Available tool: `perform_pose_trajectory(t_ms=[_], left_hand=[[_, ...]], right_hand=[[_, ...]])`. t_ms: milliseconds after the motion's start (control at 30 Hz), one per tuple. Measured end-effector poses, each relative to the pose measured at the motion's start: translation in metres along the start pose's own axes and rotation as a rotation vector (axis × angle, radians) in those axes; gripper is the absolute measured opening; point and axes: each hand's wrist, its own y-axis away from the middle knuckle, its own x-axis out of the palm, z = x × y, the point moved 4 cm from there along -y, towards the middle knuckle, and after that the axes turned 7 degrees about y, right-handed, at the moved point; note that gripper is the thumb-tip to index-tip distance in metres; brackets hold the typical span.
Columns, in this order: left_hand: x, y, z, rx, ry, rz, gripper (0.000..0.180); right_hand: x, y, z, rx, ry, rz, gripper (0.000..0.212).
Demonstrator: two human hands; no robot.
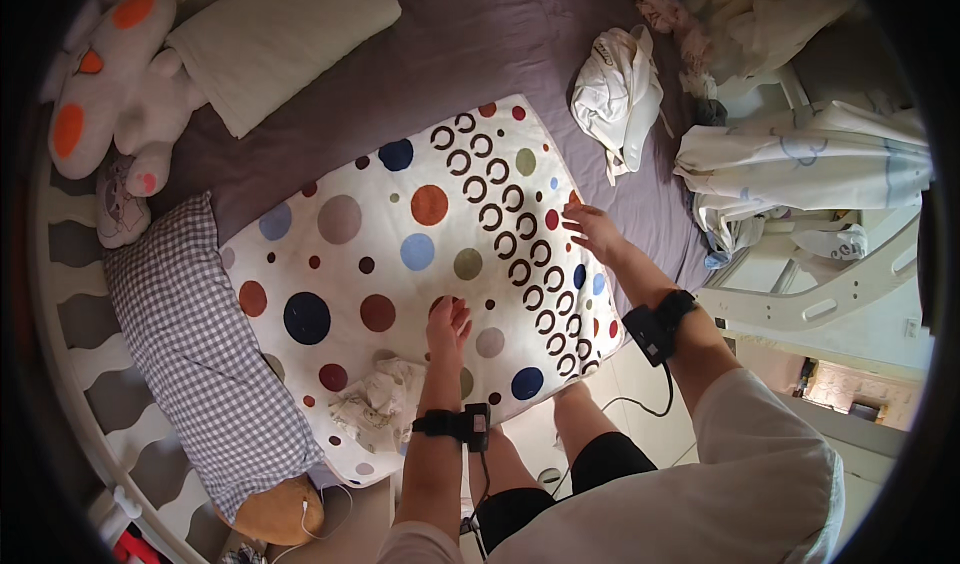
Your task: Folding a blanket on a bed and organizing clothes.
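Note:
A white blanket with coloured dots and a band of dark ring shapes lies spread over the near part of the bed. My left hand is above its near middle, with fingers loosely curled and apart, and nothing visible in them. Over the blanket's right edge is my right hand, fingers spread and empty. I cannot tell whether either hand touches the fabric. Crumpled pale cloth lies on the blanket to the left of my left forearm.
A checked pillow lies along the left bed rail. Beyond it are a white plush toy and a pale folded pillow. A white cap and cloth bundle sits far right, near hanging clothes. Cables hang from both forearm straps.

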Motion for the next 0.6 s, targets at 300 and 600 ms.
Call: perform_pose_trajectory(t_ms=[300,600], left_hand=[[0.127,-0.029,0.111,-0.035,-0.315,0.134,0.045],[0.185,-0.072,0.229,-0.054,-0.418,-0.064,0.036]], right_hand=[[-0.086,-0.078,-0.045,0.052,-0.243,-0.028,0.030],[-0.192,-0.213,-0.086,0.245,-0.861,-0.163,0.024]])
